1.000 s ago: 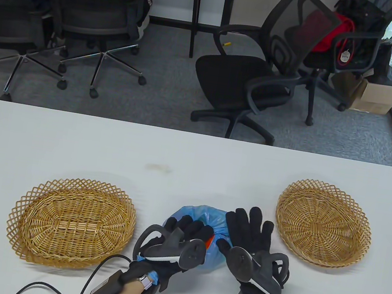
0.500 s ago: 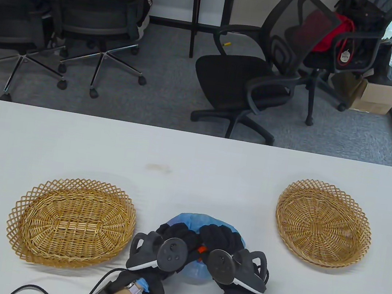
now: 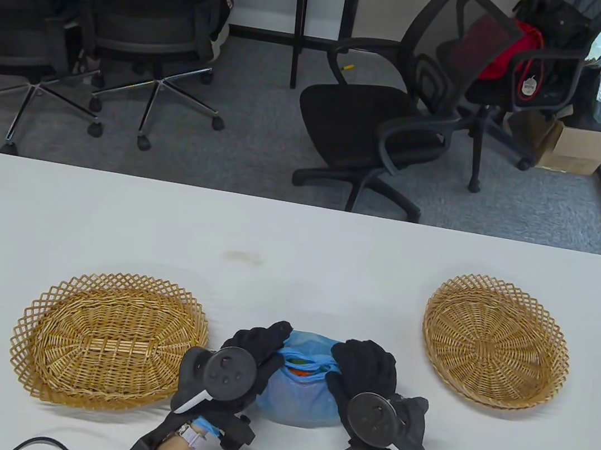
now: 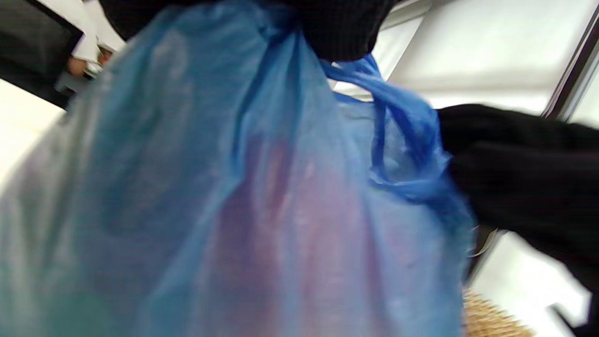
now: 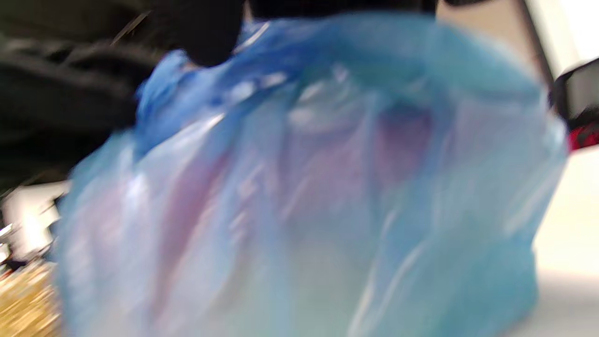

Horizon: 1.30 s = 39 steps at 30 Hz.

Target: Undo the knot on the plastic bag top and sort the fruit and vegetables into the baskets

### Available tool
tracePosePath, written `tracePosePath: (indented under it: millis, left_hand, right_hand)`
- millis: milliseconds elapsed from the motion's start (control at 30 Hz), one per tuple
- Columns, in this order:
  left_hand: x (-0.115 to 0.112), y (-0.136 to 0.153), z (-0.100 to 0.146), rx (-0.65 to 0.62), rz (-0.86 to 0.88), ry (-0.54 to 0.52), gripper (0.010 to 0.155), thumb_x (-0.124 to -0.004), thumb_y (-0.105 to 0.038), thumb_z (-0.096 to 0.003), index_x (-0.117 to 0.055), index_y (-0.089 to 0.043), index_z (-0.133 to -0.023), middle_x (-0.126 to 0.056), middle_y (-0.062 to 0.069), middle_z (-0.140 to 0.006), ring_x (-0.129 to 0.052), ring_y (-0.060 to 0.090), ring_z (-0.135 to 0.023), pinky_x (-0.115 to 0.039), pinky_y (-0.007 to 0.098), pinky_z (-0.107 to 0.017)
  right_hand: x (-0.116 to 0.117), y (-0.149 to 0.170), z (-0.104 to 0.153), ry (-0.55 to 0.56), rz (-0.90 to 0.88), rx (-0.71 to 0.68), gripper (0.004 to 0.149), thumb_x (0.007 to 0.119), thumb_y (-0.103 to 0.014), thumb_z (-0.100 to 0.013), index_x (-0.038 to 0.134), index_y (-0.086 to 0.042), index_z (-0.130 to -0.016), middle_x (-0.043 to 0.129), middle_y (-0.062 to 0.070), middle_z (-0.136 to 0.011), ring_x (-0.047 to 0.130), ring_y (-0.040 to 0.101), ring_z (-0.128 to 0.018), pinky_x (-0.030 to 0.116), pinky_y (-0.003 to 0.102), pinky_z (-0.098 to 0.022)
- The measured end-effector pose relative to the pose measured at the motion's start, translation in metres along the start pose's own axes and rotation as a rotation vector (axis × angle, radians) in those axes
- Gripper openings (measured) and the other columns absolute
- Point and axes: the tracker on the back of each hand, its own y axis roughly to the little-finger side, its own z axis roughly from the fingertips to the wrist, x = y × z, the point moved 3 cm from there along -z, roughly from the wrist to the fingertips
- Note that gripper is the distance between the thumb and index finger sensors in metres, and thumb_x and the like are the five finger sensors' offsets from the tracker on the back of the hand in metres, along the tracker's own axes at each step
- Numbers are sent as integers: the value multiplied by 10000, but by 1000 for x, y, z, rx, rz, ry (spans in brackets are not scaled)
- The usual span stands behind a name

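- Oval basket (image 3: 111,340): wicker, on the white table (image 3: 297,247) at the left, nothing in it; stands just beside the left hand, presumably so one sort of produce can be dropped in at short reach.
- Left hand (image 3: 253,350): black sensor glove, tracker on its back. Fingers curl round the left side of the bag's top and grip the plastic there, apparently to pull that side outward.
- Plastic bag (image 3: 297,399): thin translucent blue, on the table between the two hands, near the table's front edge. Its mouth gapes a little at the top, where orange and green contents show; a twisted blue handle strip (image 4: 402,140) runs between the hands in the left wrist view. Whether any knot remains cannot be told. Reddish shapes show through the film in the blurred wrist views.
- Right hand (image 3: 366,367): same glove and tracker. Fingers curl on the right side of the bag top, gripping it opposite the left hand, so the two spread the opening.
- Round basket (image 3: 495,349): wicker, empty, well apart at the right, likely for the other sort.
- Judgement: opening stage nearly done; no sorting begun.
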Motion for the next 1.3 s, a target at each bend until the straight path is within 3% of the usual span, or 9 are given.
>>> tracePosePath:
  millis: [67, 200, 500, 700, 833, 967, 1067, 1167, 1300]
  left_hand:
    - [2, -2, 1, -8, 30, -14, 564, -741, -283, -550, -605, -210, -1093, -804, -33, -910, -837, 278, -897, -701, 558, -699]
    - [12, 2, 2, 30, -45, -90, 562, -730, -301, -558, -600, -188, -1093, -800, -25, -901, -834, 281, -885, -695, 564, -694]
    - [36, 30, 8, 176, 120, -183, 548, -697, -290, -578, -589, -132, -1092, -779, 12, -880, -804, 322, -878, -661, 599, -687]
    - [51, 23, 12, 242, -4, -201, 612, -693, -320, -588, -532, -89, -1132, -753, 82, -944, -768, 392, -911, -631, 633, -687]
    - [62, -10, 17, 96, -180, -295, 702, -668, -359, -602, -388, -64, -1175, -554, 210, -1131, -599, 520, -1015, -546, 678, -716]
    - [58, -64, 29, -242, -395, -351, 624, -642, -382, -608, -442, -174, -1161, -531, 143, -1165, -545, 476, -1067, -505, 655, -766]
    - [44, -99, 42, -464, -528, -355, 566, -630, -390, -607, -496, -235, -1134, -589, 71, -1146, -584, 396, -1076, -518, 613, -795]
    - [26, -118, 43, -563, -636, -260, 452, -638, -384, -590, -687, -312, -1033, -834, -53, -993, -848, 252, -959, -707, 512, -758]
    - [4, -102, 22, -326, -709, -52, 436, -654, -346, -584, -762, -277, -1001, -928, -33, -914, -988, 232, -834, -826, 459, -665]
  right_hand:
    - [9, -7, -3, -59, 39, 5, 765, 722, -396, -535, 402, -30, -1126, 358, 336, -1127, 350, 586, -992, 311, 745, -684]
    - [-2, -10, -3, 131, 266, 46, 440, 726, -347, -527, 783, -138, -910, 702, 203, -1004, 608, 505, -948, 479, 703, -676]
    - [-24, 52, 17, 363, -591, 324, 398, 698, -269, -560, 797, -76, -893, 708, 286, -966, 632, 551, -881, 476, 723, -632]
    - [-29, 52, 18, 382, -607, 354, 476, 695, -276, -564, 652, 34, -922, 534, 366, -1004, 543, 601, -884, 423, 755, -615]
    - [-31, 49, 18, 402, -503, 380, 401, 692, -267, -565, 682, 14, -851, 565, 350, -986, 580, 586, -871, 455, 747, -611]
    - [-35, 41, 21, 442, -414, 397, 461, 671, -257, -576, 633, 50, -918, 524, 373, -995, 569, 591, -869, 452, 748, -606]
    - [-48, 28, 24, 495, -283, 354, 628, 672, -254, -580, 466, 112, -1047, 346, 420, -1048, 482, 611, -899, 396, 754, -618]
    - [-74, -1, 33, 639, -39, 123, 568, 673, -258, -580, 502, -10, -1062, 414, 313, -1085, 466, 563, -943, 380, 721, -661]
    - [-85, -37, 42, 631, -15, -209, 382, 685, -322, -569, 763, -176, -913, 783, 145, -904, 700, 394, -913, 538, 616, -716]
